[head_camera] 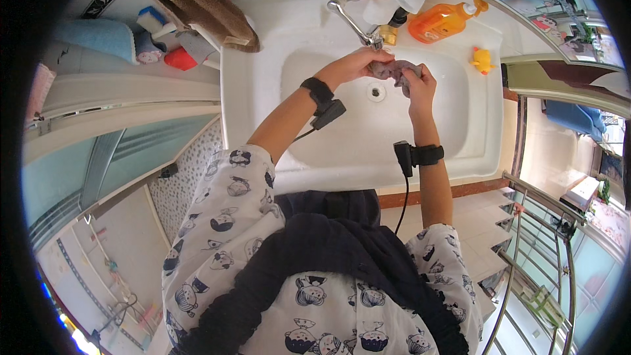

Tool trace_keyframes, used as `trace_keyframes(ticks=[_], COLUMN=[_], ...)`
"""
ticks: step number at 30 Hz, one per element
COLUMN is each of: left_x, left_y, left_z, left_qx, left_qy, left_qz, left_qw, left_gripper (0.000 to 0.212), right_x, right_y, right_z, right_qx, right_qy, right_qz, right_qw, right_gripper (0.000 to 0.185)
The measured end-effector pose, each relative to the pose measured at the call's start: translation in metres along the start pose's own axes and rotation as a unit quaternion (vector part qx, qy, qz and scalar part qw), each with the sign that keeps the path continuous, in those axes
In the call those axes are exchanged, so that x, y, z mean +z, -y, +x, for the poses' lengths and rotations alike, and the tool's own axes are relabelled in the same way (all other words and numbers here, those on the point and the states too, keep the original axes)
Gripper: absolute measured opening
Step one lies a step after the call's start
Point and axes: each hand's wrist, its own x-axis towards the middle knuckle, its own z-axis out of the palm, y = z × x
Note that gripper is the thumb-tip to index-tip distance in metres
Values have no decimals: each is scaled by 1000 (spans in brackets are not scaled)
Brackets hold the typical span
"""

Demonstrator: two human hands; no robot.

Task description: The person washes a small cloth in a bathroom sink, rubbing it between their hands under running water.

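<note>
Both my hands hold one wet, crumpled greyish-purple cloth over the upper part of a white sink basin. My left hand grips its left end just beneath the spout of a chrome faucet. Around the cloth's right part, my right hand has its fingers closed. The metal drain shows below the cloth, between my wrists. Whether water is running from the spout is hard to tell.
An orange pump bottle lies tilted on the sink's back ledge, with a yellow toy duck to its right. A brown towel hangs at the back left. A metal railing stands at the right.
</note>
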Motion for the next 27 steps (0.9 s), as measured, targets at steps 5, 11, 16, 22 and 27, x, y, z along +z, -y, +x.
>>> trace_keyframes(ticks=[5,11,16,22,27], left_x=[-2,4,15,12,-38], left_y=[14,26,29,15,6], left_z=[-6,-18,-6,-26,-56], left_qx=[8,15,35,-51,-49], left_qy=[25,69,-55,-102,-101], left_qz=[-44,-400,-235,-86,64], left_qw=[999,914,970,990,992], left_gripper=[24,15,18,24,30], right_x=[24,75,77,80,53], right_y=[11,-10,-21,-7,-1], right_z=[-11,-27,-10,11,22], right_qx=[-163,-467,-390,-103,-154], right_qy=[-77,11,-15,8,33], right_qz=[-1,-283,-280,43,-266], right_qw=[984,838,877,994,951], right_gripper=[10,19,9,15,27])
